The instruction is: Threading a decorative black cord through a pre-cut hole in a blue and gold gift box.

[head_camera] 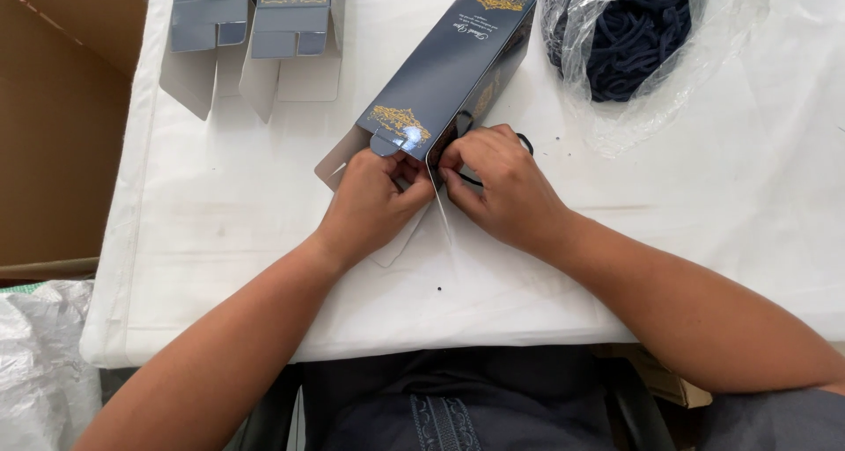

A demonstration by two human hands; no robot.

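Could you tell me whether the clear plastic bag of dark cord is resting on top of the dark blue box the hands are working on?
No, the plastic bag of dark cord lies on the white table to the right of the dark blue box, apart from it.

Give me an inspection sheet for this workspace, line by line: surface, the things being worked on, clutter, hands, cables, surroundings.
Surface: table covered in white cloth, with a few small dark specks.
Job's things: dark blue carton with gold ornament lies on its side, its near-end flaps open; a dark cord loop shows beside the right hand.
Clutter: two more blue cartons with open flaps at the far left; clear plastic bag of dark cords at the far right.
Hands: left hand and right hand both pinch at the carton's open end.
Cables: nothing seen.
Surroundings: brown cardboard on the left, white woven sack at lower left.
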